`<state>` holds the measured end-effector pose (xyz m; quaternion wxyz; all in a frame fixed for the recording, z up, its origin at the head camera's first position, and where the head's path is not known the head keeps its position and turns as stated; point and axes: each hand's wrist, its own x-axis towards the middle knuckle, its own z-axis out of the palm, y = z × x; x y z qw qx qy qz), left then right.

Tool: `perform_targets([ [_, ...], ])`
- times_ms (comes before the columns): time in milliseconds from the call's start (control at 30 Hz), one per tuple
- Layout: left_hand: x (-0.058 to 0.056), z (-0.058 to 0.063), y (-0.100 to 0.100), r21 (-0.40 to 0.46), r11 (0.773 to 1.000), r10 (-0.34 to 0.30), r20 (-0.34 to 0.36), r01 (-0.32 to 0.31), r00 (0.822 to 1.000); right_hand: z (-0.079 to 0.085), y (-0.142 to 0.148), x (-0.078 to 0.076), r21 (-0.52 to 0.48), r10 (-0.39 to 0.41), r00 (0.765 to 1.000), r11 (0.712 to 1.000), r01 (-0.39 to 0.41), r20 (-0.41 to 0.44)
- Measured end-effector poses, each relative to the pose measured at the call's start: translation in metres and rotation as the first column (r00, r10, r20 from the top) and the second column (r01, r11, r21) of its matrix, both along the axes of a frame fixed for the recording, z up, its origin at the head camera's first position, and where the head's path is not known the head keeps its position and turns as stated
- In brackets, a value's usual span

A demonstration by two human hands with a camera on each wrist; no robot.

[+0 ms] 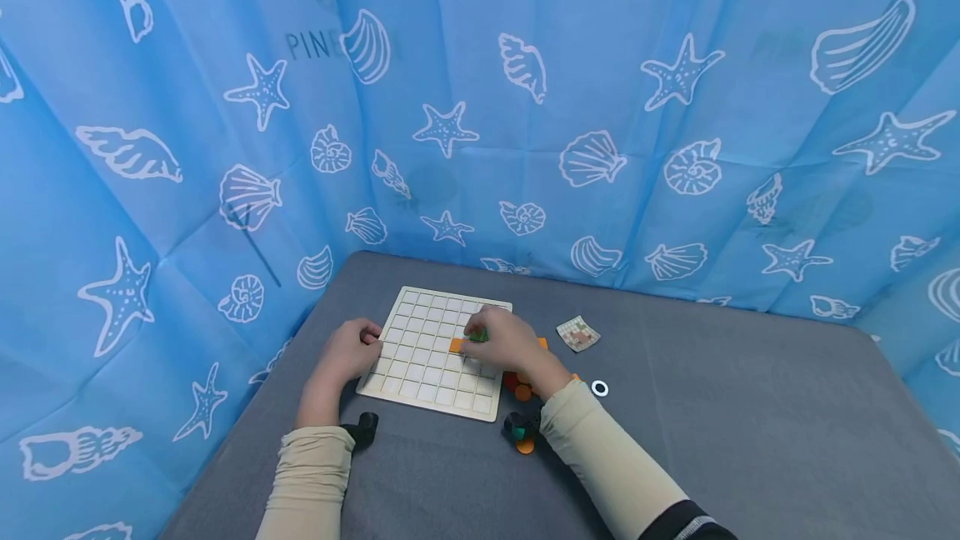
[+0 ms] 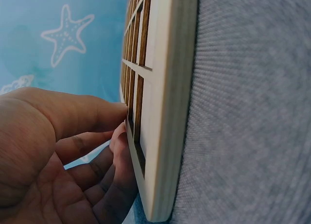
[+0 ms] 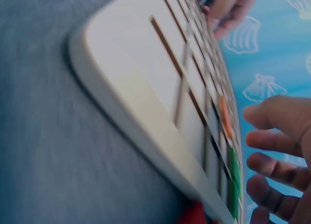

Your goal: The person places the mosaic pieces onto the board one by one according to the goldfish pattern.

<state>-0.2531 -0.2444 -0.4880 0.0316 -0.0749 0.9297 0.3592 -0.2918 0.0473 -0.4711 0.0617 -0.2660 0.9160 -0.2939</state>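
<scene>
Them: What are your hands up to?

Me: My left hand [image 1: 347, 354] pinches the left rim of the gridded board [image 1: 420, 373], which sits on the table [image 1: 735, 423]. My right hand [image 1: 506, 340] is over the board's right half, fingers [image 3: 265, 165] loosely bent and apart, gripping nothing as far as I can see. By it, an orange square [image 1: 455, 346] and a green patch [image 3: 235, 175] are on the board.

Them: What could go wrong?

Me: If my left hand tugs, I reckon the board could skid and jog whatever's on it. A careless dip of my right might knock the green sideways. And dragging my right forearm [image 1: 549, 375] could scatter the loose pile [image 1: 517, 386] (bit of a mess, honestly).

Them: Numbers?

Me: One board. One patterned card [image 1: 577, 333] to its right, one white ring [image 1: 594, 388] nearer than that. One orange square showing on the board; can't tell if the green is one piece or several. In the pile, at least one red piece [image 1: 511, 381] and one orange disc [image 1: 522, 392], but my arm hides some, so no full total. Another orange disc [image 1: 526, 446] lies off the board's near right corner.
</scene>
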Motion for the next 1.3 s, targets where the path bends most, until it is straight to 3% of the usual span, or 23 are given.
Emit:
perform_targets([
  [100, -0.001, -0.001, 0.0, 0.0, 1.0, 0.006, 0.007, -0.006, 1.0, 0.005, 0.017, 0.0, -0.061, 0.009, 1.0, 0.998, -0.01, -0.005],
  [367, -0.003, -0.003, 0.0, -0.016, 1.0, 0.011, 0.007, -0.01, 1.0, 0.014, 0.075, 0.006, -0.205, -0.029, 0.996, 0.978, 0.047, 0.089],
  [533, -0.002, -0.004, -0.001, -0.014, 1.0, 0.009, 0.003, -0.009, 1.0, 0.008, 0.112, 0.012, -0.189, -0.034, 0.996, 0.981, 0.05, 0.087],
  [867, -0.004, -0.003, -0.001, -0.029, 1.0, 0.001, -0.001, -0.002, 1.0, -0.009, 0.162, 0.034, -0.126, 0.067, 0.996, 0.99, -0.059, 0.056],
  [1033, -0.004, -0.004, -0.001, -0.028, 1.0, -0.004, -0.001, 0.004, 1.0, -0.012, 0.171, 0.042, -0.086, 0.06, 0.996, 0.995, -0.053, 0.071],
  [1300, -0.004, -0.004, -0.001, -0.032, 0.999, -0.006, -0.007, 0.005, 1.0, -0.011, 0.17, 0.047, -0.106, 0.055, 0.996, 0.993, -0.046, 0.077],
])
